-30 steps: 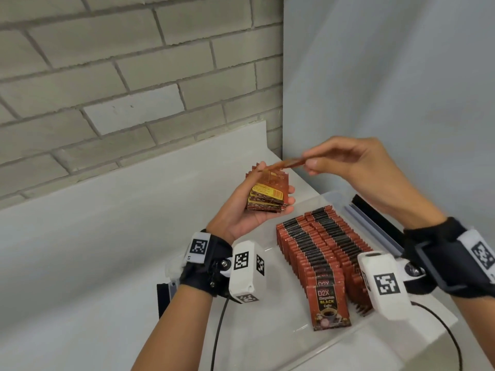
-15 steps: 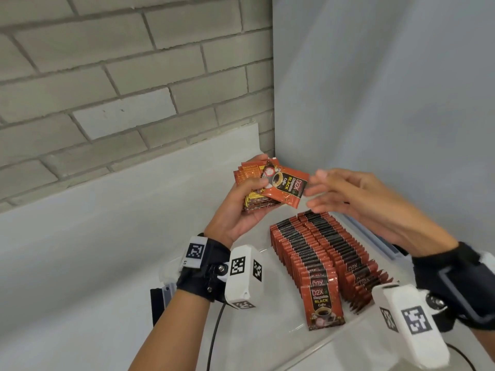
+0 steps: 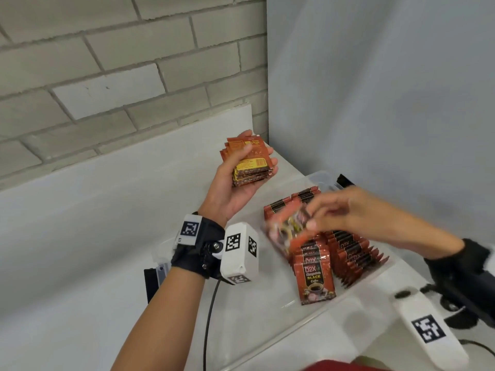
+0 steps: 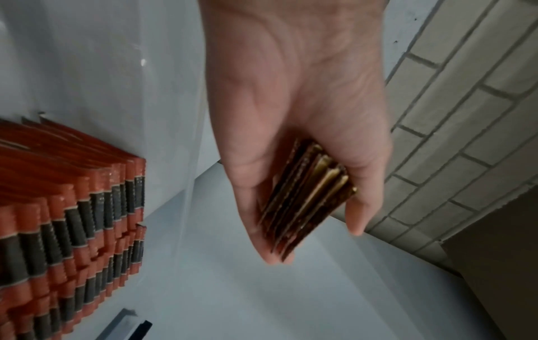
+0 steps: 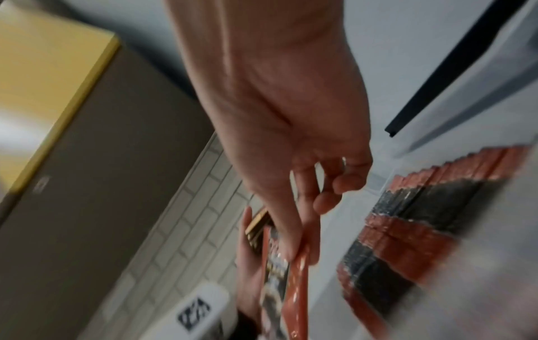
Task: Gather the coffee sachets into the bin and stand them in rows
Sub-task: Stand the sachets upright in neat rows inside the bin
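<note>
My left hand (image 3: 242, 170) is raised palm up and grips a stack of red coffee sachets (image 3: 247, 163); the left wrist view shows the stack's edges (image 4: 305, 197) between thumb and fingers. My right hand (image 3: 326, 212) pinches a single sachet (image 3: 288, 231), blurred, just above the near end of the left row; the same sachet (image 5: 286, 276) hangs from thumb and forefinger in the right wrist view. Two rows of sachets (image 3: 334, 245) stand upright in a clear plastic bin (image 3: 316, 314). The front sachet (image 3: 314, 279) faces me with its label.
The bin sits on a white table (image 3: 120, 210) in a corner, with a brick wall (image 3: 120, 62) behind and a grey panel (image 3: 388, 89) to the right. A black strip (image 3: 344, 180) lies beyond the bin. A yellow-topped box (image 5: 52, 92) appears in the right wrist view.
My right hand took one sachet off the stack in my left hand and carried it down to the rows in the bin. My left hand stayed up, still holding the stack.
</note>
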`<move>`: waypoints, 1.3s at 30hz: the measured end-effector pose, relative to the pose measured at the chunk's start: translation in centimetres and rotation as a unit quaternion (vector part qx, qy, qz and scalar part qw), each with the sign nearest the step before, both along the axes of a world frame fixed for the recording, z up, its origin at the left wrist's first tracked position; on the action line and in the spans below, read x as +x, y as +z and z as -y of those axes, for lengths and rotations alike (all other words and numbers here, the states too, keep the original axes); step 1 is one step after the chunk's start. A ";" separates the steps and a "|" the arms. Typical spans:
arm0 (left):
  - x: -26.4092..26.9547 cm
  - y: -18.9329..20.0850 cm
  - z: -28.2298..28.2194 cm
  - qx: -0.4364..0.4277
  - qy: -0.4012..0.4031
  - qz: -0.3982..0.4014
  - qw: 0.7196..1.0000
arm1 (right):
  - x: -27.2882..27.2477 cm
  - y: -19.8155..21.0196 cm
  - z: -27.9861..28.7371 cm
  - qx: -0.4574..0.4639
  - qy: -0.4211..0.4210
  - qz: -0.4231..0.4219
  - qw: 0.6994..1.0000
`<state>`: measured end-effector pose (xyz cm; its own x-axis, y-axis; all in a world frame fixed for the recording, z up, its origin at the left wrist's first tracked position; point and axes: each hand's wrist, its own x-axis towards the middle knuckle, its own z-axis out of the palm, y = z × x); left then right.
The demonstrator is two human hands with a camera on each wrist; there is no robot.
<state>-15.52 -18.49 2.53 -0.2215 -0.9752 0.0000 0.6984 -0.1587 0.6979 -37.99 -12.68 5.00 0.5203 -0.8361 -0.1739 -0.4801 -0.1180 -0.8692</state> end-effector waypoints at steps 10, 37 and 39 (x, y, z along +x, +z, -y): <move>-0.1 0.2 -0.1 0.012 0.011 0.002 1.000 | 1.1 -2.9 -2.7 -0.181 0.201 -0.369 0.889; -0.1 0.2 0.0 0.023 0.022 0.021 0.999 | 0.8 -4.4 -1.0 -0.418 0.243 -0.303 0.821; -0.1 0.2 0.0 0.025 0.024 0.021 0.999 | 0.7 -4.4 -1.0 -0.413 0.252 -0.301 0.822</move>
<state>-15.61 -18.52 2.70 -0.1739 -0.9832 -0.0562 0.6769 -0.1608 0.7183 -37.28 -11.70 0.61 0.8640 -0.5035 -0.0073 -0.5036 -0.8638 -0.0159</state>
